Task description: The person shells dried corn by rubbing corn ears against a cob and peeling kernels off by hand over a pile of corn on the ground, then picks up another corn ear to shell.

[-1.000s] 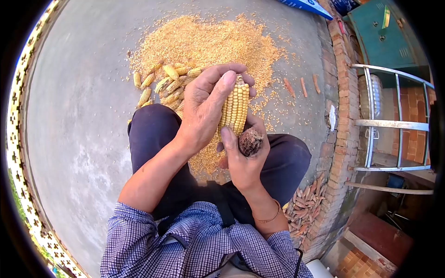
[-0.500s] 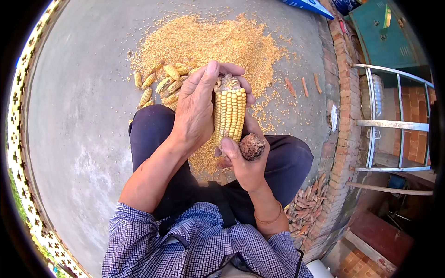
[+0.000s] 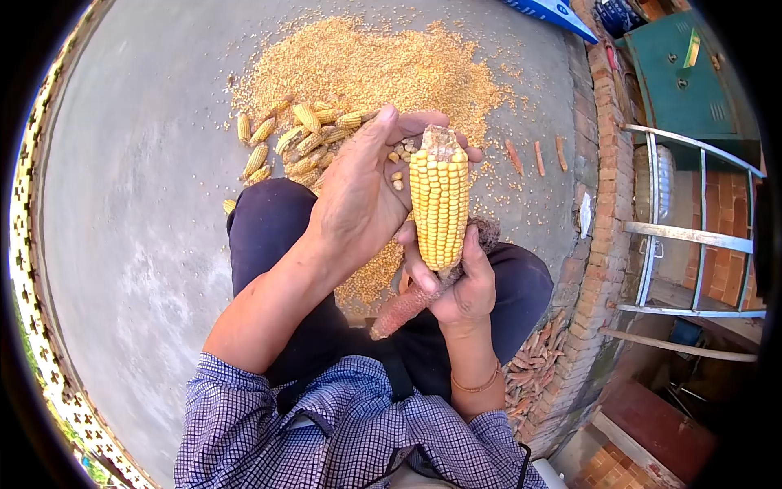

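My right hand [image 3: 463, 297] is closed around the lower end of a yellow ear of corn [image 3: 440, 208], held upright with its tip stripped of kernels. In the same grip, a bare reddish cob [image 3: 401, 311] lies slantwise beneath the ear. Cupped behind the ear's upper part is my left hand [image 3: 358, 183], its thumb up and its fingers curving behind the bare tip. Several loose corn kernels [image 3: 398, 175] rest in its palm. Just beyond my knee lies a pile of corn ears [image 3: 308, 145], beside a wide heap of loose kernels [image 3: 366, 69].
Three bare cobs [image 3: 539, 158] lie on the concrete floor [image 3: 147, 204] to the right. More stripped cobs [image 3: 533, 371] are piled by the low brick edging [image 3: 604, 171]. Past it stand a metal frame [image 3: 692, 236] and a green cabinet [image 3: 684, 77].
The ear has shifted right and turned, showing more bare tip. My left palm has opened, revealing loose kernels. The cob in my right hand has swung, its length now pointing down-left.
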`<control>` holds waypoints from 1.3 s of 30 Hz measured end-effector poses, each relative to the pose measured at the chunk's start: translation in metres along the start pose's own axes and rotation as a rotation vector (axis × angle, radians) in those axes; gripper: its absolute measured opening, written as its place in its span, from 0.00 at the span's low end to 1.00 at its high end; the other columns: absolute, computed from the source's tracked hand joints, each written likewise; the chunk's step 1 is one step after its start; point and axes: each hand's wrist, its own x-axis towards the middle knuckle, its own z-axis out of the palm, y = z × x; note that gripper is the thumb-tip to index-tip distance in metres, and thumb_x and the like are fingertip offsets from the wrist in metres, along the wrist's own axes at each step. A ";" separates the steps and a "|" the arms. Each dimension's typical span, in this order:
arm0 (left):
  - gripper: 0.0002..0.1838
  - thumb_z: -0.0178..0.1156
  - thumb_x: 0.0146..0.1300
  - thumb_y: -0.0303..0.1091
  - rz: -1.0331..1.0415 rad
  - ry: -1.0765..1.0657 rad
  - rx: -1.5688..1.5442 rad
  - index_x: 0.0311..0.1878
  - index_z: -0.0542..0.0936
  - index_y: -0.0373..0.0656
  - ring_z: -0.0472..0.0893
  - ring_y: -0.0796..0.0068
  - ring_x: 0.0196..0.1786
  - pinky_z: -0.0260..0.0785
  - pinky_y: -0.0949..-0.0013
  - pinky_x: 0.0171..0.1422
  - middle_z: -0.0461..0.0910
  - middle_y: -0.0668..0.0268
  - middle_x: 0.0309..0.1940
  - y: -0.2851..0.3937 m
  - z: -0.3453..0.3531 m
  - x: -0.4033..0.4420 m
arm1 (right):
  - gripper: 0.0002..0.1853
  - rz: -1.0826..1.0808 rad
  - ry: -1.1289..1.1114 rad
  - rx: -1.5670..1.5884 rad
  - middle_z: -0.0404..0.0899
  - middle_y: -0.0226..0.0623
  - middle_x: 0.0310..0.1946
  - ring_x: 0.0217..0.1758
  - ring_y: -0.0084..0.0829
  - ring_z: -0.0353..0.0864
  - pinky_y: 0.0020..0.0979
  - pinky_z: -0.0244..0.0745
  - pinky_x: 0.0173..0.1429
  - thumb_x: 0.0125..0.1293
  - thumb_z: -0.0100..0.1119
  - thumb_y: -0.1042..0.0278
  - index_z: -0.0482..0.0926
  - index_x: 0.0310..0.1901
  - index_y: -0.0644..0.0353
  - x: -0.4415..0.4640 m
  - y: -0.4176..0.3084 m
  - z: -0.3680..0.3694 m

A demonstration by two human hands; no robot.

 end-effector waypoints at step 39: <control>0.25 0.55 0.69 0.41 0.063 -0.164 0.043 0.62 0.71 0.34 0.74 0.51 0.64 0.72 0.51 0.66 0.77 0.49 0.54 0.004 -0.006 -0.001 | 0.29 -0.353 0.208 -0.641 0.80 0.41 0.43 0.32 0.20 0.79 0.21 0.77 0.29 0.66 0.63 0.65 0.66 0.65 0.69 -0.002 -0.002 0.012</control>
